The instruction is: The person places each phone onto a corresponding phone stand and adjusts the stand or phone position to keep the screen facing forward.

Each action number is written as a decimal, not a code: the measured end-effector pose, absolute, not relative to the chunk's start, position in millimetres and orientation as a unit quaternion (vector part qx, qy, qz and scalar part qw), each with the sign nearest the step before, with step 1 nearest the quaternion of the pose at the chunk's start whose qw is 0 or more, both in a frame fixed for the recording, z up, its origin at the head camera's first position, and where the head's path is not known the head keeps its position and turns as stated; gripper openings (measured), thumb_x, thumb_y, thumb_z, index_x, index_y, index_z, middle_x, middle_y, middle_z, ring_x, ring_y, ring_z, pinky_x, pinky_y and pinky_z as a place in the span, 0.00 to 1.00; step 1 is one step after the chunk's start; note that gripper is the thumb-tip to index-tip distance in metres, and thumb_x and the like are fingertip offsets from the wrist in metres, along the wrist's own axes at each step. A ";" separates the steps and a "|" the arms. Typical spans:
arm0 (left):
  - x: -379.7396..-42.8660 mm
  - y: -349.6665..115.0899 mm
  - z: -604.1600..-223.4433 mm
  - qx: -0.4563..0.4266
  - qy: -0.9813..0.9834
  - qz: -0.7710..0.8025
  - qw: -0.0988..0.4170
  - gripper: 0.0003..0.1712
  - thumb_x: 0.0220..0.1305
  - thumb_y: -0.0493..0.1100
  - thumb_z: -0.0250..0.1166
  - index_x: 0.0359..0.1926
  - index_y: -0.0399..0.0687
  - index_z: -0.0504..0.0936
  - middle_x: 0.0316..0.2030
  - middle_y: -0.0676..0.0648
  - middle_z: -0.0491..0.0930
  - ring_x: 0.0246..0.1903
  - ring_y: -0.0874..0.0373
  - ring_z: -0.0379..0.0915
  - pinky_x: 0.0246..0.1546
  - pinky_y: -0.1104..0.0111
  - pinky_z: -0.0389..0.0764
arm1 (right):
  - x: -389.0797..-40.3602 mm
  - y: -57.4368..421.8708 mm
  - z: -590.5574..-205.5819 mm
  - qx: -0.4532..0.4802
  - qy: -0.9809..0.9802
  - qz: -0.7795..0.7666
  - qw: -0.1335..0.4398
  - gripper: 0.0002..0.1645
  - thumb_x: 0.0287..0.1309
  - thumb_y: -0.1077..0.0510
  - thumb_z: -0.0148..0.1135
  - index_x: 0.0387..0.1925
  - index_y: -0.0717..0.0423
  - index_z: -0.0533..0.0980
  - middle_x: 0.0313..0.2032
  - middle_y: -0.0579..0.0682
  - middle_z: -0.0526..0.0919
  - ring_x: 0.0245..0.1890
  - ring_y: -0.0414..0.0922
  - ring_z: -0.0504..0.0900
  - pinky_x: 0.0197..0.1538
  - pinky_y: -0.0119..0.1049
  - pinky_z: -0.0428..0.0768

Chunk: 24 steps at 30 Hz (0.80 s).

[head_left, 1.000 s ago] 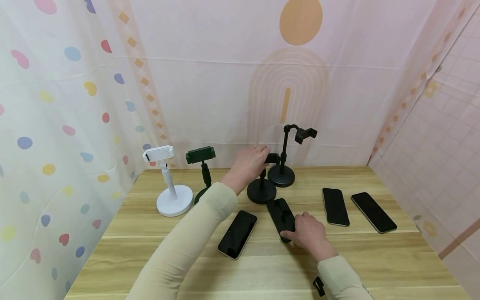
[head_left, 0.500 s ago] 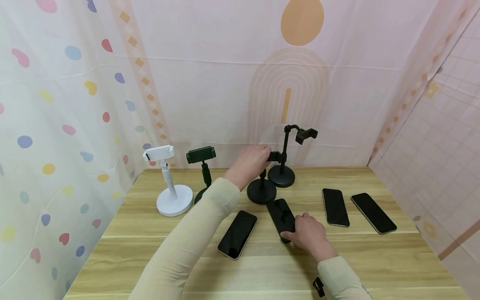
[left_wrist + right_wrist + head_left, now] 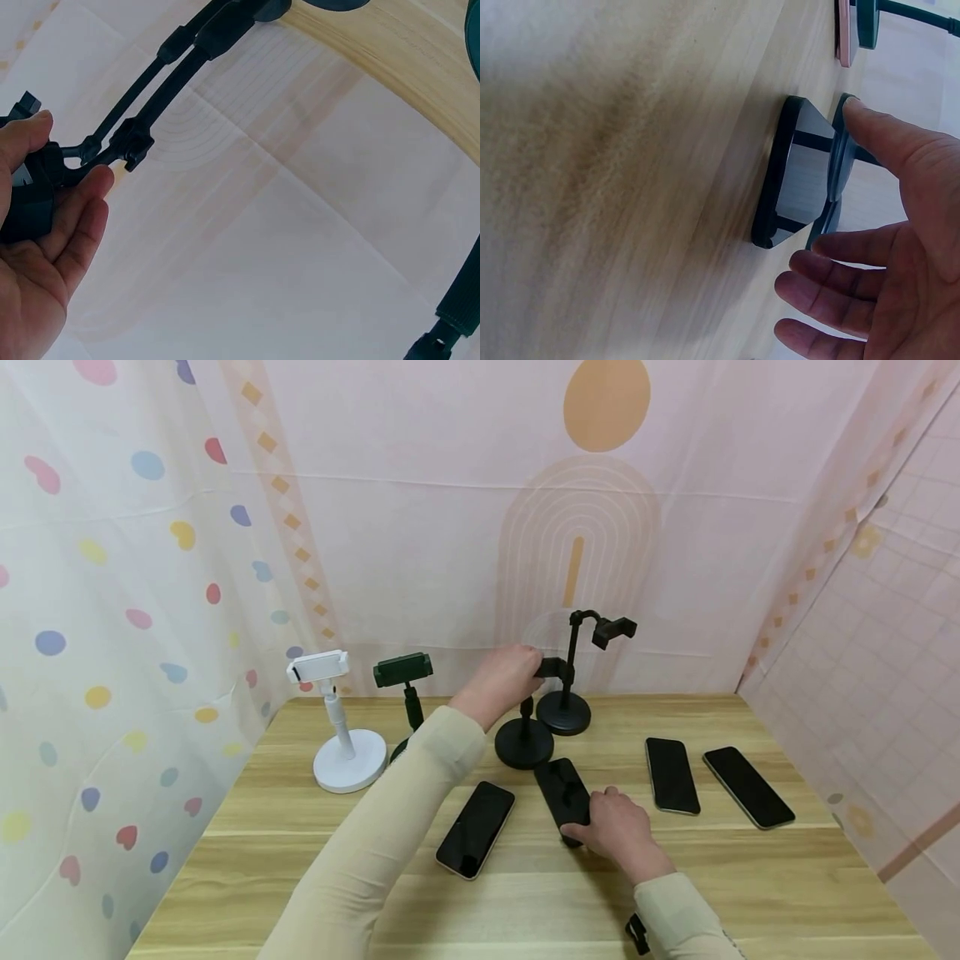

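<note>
My left hand (image 3: 504, 678) grips the clamp head of a short black phone stand (image 3: 524, 744), thumb on one side and fingers on the other; in the left wrist view the left hand (image 3: 45, 247) hides part of the clamp (image 3: 34, 187). A black phone (image 3: 558, 787) lies flat just in front of the stand's base. Over its near end is my right hand (image 3: 618, 828). In the right wrist view, the right hand's thumb and fingers (image 3: 840, 300) are spread apart, with the phone (image 3: 780, 176) lying beyond them; contact cannot be made out.
To the left stand a white phone stand (image 3: 349, 761) and a dark green one (image 3: 403, 671), partly behind my left sleeve. A taller black stand (image 3: 563, 712) is behind the gripped one. More phones lie at left (image 3: 476, 830) and right (image 3: 672, 774), (image 3: 748, 786). A patterned curtain backs the table.
My left hand has shifted slightly right and up, and the black clamp head has turned a little with it. The right hand and the phones stay where they were.
</note>
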<state>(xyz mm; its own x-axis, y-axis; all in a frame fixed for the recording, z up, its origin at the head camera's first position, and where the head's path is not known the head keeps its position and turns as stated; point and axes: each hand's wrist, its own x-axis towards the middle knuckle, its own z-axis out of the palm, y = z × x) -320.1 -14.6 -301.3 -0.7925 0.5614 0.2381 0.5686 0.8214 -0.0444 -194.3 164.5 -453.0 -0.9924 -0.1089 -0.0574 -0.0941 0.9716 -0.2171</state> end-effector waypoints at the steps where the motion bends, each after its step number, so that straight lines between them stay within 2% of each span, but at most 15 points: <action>1: -320.4 -14.5 -300.2 -0.298 -0.947 -0.018 0.119 0.09 0.67 0.45 0.67 0.38 0.42 0.83 0.33 0.47 0.83 0.32 0.56 0.79 0.36 0.65 0.79 | -194.3 164.4 -453.2 -0.052 0.992 -0.107 0.033 0.41 0.52 0.35 0.71 0.44 0.71 0.78 0.39 0.62 0.77 0.36 0.56 0.81 0.36 0.51 0.80; 6: -321.4 -13.7 -295.3 -0.292 -0.951 -0.025 0.102 0.09 0.67 0.45 0.67 0.37 0.43 0.82 0.32 0.48 0.83 0.30 0.56 0.78 0.34 0.65 0.78 | -194.8 163.8 -454.6 -0.056 0.993 -0.104 0.026 0.40 0.52 0.35 0.71 0.43 0.71 0.78 0.38 0.62 0.77 0.34 0.55 0.80 0.35 0.50 0.80; 12: -324.1 -12.8 -291.2 -0.288 -0.953 -0.016 0.096 0.10 0.67 0.46 0.67 0.37 0.43 0.83 0.33 0.47 0.83 0.32 0.55 0.78 0.35 0.64 0.79 | -196.8 162.6 -455.4 -0.056 0.992 -0.108 0.027 0.42 0.52 0.35 0.71 0.45 0.72 0.78 0.46 0.68 0.78 0.39 0.58 0.81 0.37 0.52 0.81; 18: -324.9 -13.1 -289.3 -0.285 -0.954 -0.017 0.096 0.11 0.67 0.46 0.67 0.37 0.43 0.83 0.32 0.47 0.83 0.33 0.54 0.78 0.36 0.63 0.78 | -201.3 158.5 -458.0 -0.047 0.992 -0.116 0.030 0.43 0.51 0.34 0.71 0.44 0.72 0.78 0.38 0.62 0.76 0.35 0.55 0.80 0.35 0.51 0.80; 24: -324.0 -13.0 -289.5 -0.285 -0.954 -0.021 0.092 0.10 0.67 0.47 0.67 0.37 0.43 0.83 0.32 0.48 0.82 0.31 0.55 0.77 0.36 0.64 0.78 | -207.0 153.4 -463.7 -0.026 0.989 -0.138 0.034 0.43 0.48 0.34 0.73 0.42 0.72 0.79 0.36 0.61 0.75 0.36 0.55 0.78 0.37 0.50 0.80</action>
<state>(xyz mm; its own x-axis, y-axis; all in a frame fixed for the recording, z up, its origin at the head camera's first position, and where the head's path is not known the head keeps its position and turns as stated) -324.0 -13.0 -289.5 -0.8210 0.5389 0.1884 0.5468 0.8372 -0.0120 -207.0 153.4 -463.7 -0.9964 -0.0607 -0.0594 -0.0421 0.9604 -0.2755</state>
